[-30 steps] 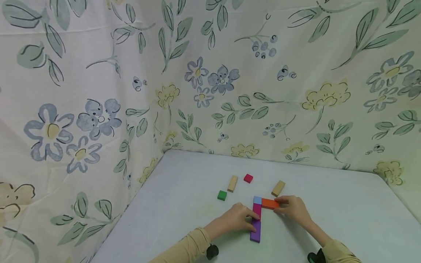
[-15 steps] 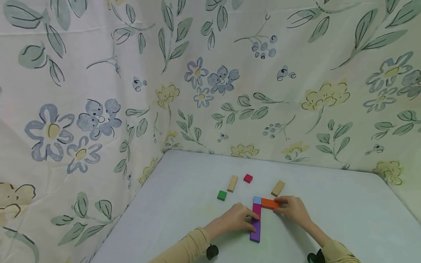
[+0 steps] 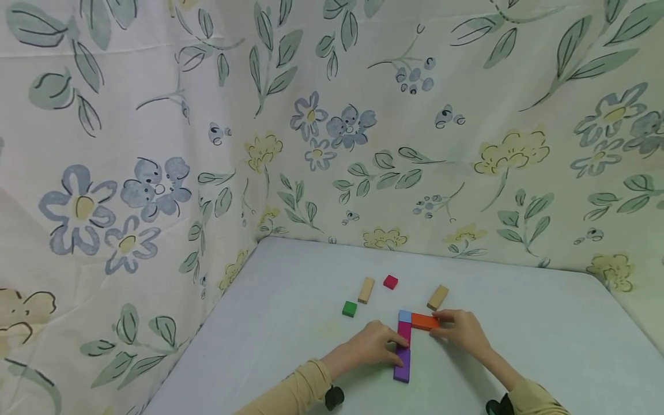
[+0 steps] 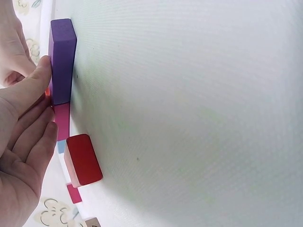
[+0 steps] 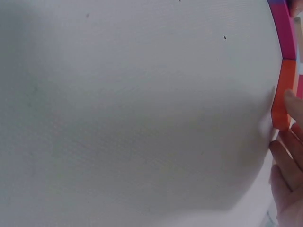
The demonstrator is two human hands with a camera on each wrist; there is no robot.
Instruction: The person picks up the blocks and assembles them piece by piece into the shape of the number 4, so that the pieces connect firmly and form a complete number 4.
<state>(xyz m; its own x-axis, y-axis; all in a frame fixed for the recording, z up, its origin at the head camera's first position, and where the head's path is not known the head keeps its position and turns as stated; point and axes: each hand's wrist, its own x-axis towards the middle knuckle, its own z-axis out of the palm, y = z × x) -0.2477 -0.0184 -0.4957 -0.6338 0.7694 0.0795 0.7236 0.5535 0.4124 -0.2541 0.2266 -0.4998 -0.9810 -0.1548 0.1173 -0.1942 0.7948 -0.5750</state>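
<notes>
Block of orange colour [image 3: 422, 321] lies on the counter [image 3: 290, 294], left of the right hand [image 3: 463, 331], whose grip pinches its outer end; its long axis runs sideways to the light blue block [image 3: 405, 316]. The left hand [image 3: 372, 344] (the farther one), thumb and fingers apart, touches the purple block [image 3: 402, 372] and magenta block [image 3: 404, 331].

The head view swung very slightly, so that the floral cloth [image 3: 332, 193] slipped a little leftward in it, most clearly toward the upper right. The red cube [image 3: 391, 282], the green cube [image 3: 350, 309], the two plain wooden blocks [image 3: 438, 297] and the joined orange block [image 3: 425, 322], light blue block [image 3: 404, 316], magenta block [image 3: 403, 330] and purple block [image 3: 402, 370] came to sit a hair further left too, a shift too small to tell from the camera's own.
</notes>
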